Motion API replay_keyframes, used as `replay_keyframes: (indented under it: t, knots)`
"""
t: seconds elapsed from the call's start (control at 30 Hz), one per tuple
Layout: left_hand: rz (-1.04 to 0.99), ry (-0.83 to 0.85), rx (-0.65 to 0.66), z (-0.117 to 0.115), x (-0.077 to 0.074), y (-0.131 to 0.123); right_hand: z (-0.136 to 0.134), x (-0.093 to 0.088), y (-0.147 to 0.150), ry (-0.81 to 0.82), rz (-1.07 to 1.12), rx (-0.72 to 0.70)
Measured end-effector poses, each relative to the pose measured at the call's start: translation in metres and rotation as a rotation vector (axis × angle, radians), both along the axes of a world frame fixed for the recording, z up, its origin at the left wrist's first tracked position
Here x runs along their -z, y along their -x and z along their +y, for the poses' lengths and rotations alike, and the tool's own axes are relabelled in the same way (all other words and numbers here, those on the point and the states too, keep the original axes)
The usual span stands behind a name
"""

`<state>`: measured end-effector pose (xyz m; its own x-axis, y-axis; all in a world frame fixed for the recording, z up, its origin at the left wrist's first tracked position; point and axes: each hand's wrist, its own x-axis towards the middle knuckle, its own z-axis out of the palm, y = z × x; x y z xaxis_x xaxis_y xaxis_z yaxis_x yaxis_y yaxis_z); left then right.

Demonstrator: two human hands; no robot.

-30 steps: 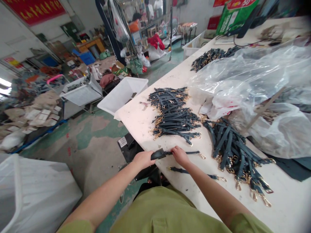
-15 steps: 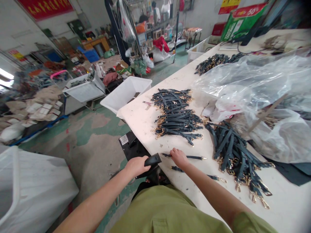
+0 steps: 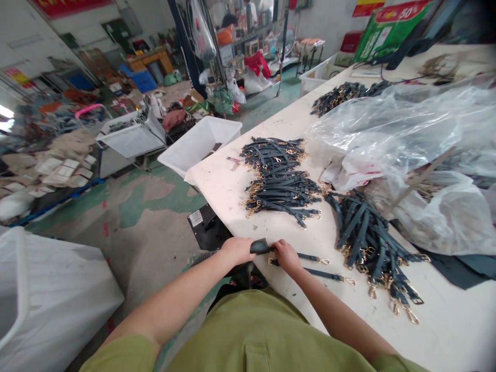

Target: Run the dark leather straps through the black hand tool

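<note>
My left hand is closed around a dark, oblong object, at the table's near edge; its exact kind does not show. Right beside it, my right hand pinches a dark strap whose gold snap hook points right. The object's end is close to my right fingers; whether it touches the strap I cannot tell. A second dark strap with a gold buckle and hook lies just below on the table.
The white table bears two stacked bundles of straps, a looser strap pile on the right and clear plastic bags. A white bin stands past the table's left edge, a larger one at lower left.
My left hand has moved right and slightly up, bringing the dark object up to my right hand. My right hand stays on the strap, shifted slightly. The view has tilted a little.
</note>
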<state>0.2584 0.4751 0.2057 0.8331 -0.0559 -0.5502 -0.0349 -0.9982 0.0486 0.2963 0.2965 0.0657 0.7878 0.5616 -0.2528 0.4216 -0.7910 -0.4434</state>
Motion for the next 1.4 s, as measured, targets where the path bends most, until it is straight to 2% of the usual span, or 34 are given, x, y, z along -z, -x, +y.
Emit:
replay_keyframes:
  t: [0.23,0.47,0.63,0.77,0.9,1.0,1.1,1.17,1.27,1.4]
  knots:
    - [-0.007,-0.022,0.029,-0.005,-0.005,0.001,0.000,-0.002,0.001,-0.011,-0.028,0.008]
    - [0.042,-0.026,-0.051,0.015,-0.006,-0.001,0.002,-0.007,0.000,0.034,-0.009,-0.001]
    - [0.051,0.057,-0.094,0.019,0.001,0.002,0.002,-0.008,-0.001,0.023,-0.020,-0.020]
    - [0.050,0.089,-0.137,0.023,-0.001,0.008,0.005,-0.009,-0.004,0.023,-0.033,-0.032]
    - [-0.007,0.093,-0.179,0.026,-0.006,0.011,0.001,-0.012,-0.002,0.064,-0.013,-0.094]
    - [-0.038,0.094,-0.241,0.038,-0.014,0.015,-0.007,-0.017,-0.004,0.120,0.026,-0.180]
    - [-0.029,0.070,-0.331,0.052,-0.021,0.023,-0.006,-0.027,-0.022,0.146,0.035,-0.202]
    - [-0.034,0.069,-0.368,0.056,-0.023,0.029,0.005,-0.036,-0.047,0.122,-0.048,-0.124]
    - [-0.059,0.092,-0.385,0.052,-0.022,0.033,0.031,-0.046,-0.092,0.107,-0.219,0.016]
    - [-0.080,0.116,-0.379,0.049,-0.021,0.040,0.051,-0.047,-0.132,0.217,-0.314,0.039]
